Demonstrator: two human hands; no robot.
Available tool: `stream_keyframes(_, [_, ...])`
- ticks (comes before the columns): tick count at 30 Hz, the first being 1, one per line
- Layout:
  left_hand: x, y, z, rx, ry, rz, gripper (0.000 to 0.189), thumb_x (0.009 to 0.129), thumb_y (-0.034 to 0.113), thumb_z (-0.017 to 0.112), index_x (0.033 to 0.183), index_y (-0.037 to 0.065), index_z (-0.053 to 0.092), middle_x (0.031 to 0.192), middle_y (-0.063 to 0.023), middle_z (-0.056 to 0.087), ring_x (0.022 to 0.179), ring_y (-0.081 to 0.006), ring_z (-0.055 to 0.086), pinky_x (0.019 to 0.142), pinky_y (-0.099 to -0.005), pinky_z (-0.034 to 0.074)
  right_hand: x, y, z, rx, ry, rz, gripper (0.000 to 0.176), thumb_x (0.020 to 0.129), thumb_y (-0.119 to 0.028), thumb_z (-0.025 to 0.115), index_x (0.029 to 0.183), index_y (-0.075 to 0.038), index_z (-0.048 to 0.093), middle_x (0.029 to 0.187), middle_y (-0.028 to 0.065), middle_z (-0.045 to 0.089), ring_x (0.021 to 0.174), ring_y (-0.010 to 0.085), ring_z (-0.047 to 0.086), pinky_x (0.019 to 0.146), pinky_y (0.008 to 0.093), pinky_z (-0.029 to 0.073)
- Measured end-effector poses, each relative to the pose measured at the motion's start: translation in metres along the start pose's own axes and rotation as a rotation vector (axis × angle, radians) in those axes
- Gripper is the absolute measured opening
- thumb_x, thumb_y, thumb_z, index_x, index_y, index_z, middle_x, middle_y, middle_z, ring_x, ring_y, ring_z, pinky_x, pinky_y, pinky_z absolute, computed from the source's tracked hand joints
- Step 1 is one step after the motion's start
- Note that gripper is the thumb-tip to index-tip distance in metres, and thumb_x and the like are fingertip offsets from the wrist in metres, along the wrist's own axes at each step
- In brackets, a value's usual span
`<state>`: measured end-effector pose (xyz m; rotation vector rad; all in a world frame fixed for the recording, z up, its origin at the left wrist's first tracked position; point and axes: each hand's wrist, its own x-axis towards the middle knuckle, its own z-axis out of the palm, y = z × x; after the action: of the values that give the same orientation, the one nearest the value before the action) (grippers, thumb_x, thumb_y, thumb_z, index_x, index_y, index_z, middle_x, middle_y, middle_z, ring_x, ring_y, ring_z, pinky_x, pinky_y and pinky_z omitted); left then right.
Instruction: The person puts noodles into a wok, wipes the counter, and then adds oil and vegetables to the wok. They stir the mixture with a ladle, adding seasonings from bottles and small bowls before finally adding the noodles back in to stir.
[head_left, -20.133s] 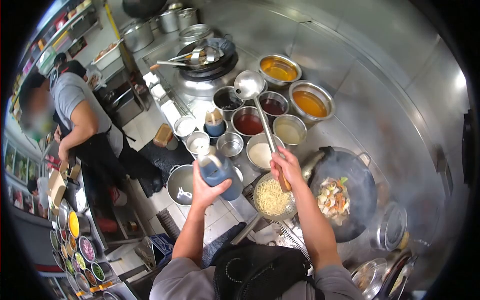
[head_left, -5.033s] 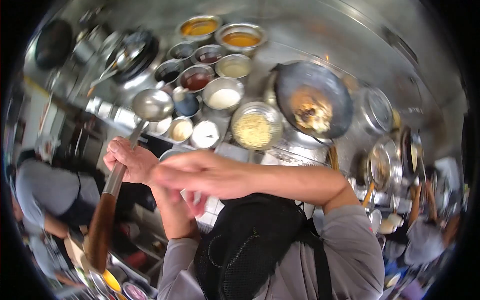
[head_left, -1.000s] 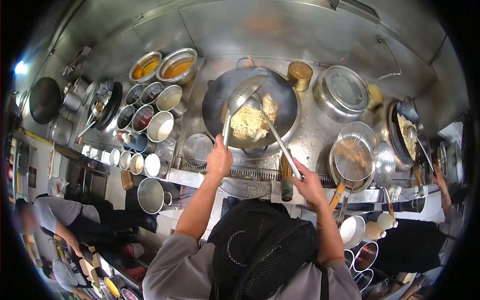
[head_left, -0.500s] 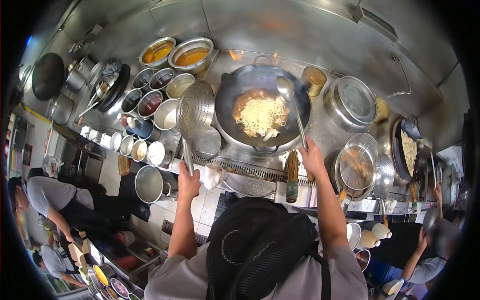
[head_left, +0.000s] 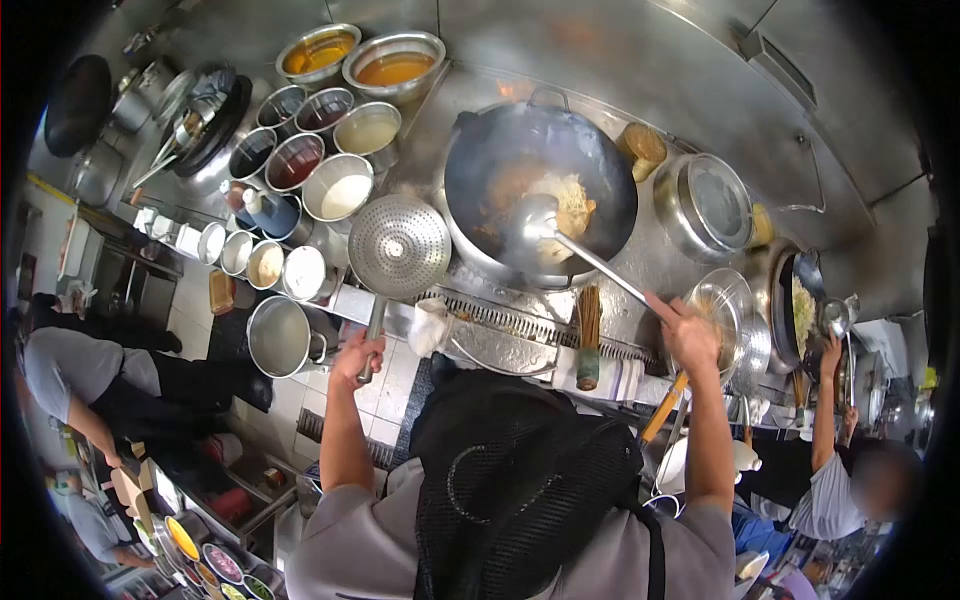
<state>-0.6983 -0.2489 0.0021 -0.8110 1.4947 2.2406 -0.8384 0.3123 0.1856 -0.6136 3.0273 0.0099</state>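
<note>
My right hand [head_left: 690, 338] is closed round the handle of a metal ladle [head_left: 600, 262]. Its bowl reaches into a large dark wok [head_left: 485, 150] and covers part of the pale noodles [head_left: 572, 200] there, with steam or smoke blurring the inside. In my left hand [head_left: 357, 360] is the handle of a round perforated skimmer [head_left: 400, 247], held flat and left of the wok, with nothing lying in it. A white cloth [head_left: 428, 327] lies near the skimmer. Below the wok's front rim is a bamboo brush [head_left: 588, 340] with a green-wrapped end.
Metal containers of sauces [head_left: 295, 163] and two bowls of orange liquid [head_left: 398, 68] stand left of the wok. A lidded pot [head_left: 705, 205] and a wire strainer [head_left: 722, 310] sit to the right. Co-workers [head_left: 85, 365] stand at left and at right [head_left: 830, 480].
The ladle has swung from the wok's right side down over the noodles, which now form a smaller visible heap. The skimmer has dropped lower and turned flatter. My view has shifted slightly.
</note>
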Motion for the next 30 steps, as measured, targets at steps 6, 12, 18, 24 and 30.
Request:
stream_keyframes(6, [0.028, -0.010, -0.034, 1.097, 0.370, 0.585, 0.059, 0.081, 0.013, 0.072, 0.132, -0.004, 0.049, 0.115, -0.0193, 0.057, 0.101, -0.0292, 0.058, 0.086, -0.0415, 0.050, -0.050, -0.053, -0.131, -0.076, -0.015, 0.185, 0.054, 0.080, -0.003, 0.063, 0.130, -0.025, 0.064, 0.094, 0.0105, 0.065, 0.079, 0.0339, 0.066, 0.069, 0.0448, 0.052])
stream_keyframes(12, [0.013, 0.044, 0.054, 0.887, 0.337, 0.749, 0.050, 0.083, 0.004, 0.068, 0.131, 0.005, 0.053, 0.122, -0.0158, 0.055, 0.114, -0.0314, 0.055, 0.090, -0.0415, 0.050, -0.070, -0.072, -0.135, 0.247, -0.170, 0.276, 0.059, 0.076, 0.000, 0.067, 0.132, -0.015, 0.060, 0.108, 0.0228, 0.066, 0.096, 0.0434, 0.064, 0.081, 0.0473, 0.050])
stream_keyframes(18, [0.007, 0.026, 0.079, 0.856, 0.116, 0.707, 0.042, 0.084, 0.003, 0.066, 0.125, 0.003, 0.055, 0.125, -0.0139, 0.055, 0.115, -0.0286, 0.055, 0.090, -0.0391, 0.051, -0.040, -0.065, 0.054, 0.608, 0.163, 0.257, 0.052, 0.086, -0.009, 0.067, 0.136, -0.005, 0.054, 0.123, 0.0248, 0.063, 0.112, 0.0407, 0.062, 0.094, 0.0444, 0.050])
stream_keyframes(24, [-0.001, 0.030, 0.062, 0.959, 0.116, 0.671, 0.038, 0.084, -0.002, 0.065, 0.121, 0.005, 0.056, 0.122, -0.0120, 0.055, 0.111, -0.0267, 0.057, 0.087, -0.0370, 0.052, 0.011, -0.119, 0.073, 0.808, 0.279, 0.478, 0.051, 0.094, -0.018, 0.059, 0.139, 0.003, 0.045, 0.108, 0.0322, 0.065, 0.102, 0.0461, 0.064, 0.088, 0.0473, 0.050])
stream_keyframes(30, [0.012, 0.043, 0.057, 0.880, 0.128, 0.724, 0.037, 0.084, -0.001, 0.065, 0.119, 0.004, 0.056, 0.119, -0.0118, 0.055, 0.109, -0.0257, 0.056, 0.087, -0.0369, 0.052, 0.064, -0.142, 0.090, 0.670, 0.164, 0.525, 0.055, 0.097, -0.023, 0.050, 0.145, 0.000, 0.034, 0.092, 0.0322, 0.066, 0.089, 0.0514, 0.063, 0.084, 0.0555, 0.048])
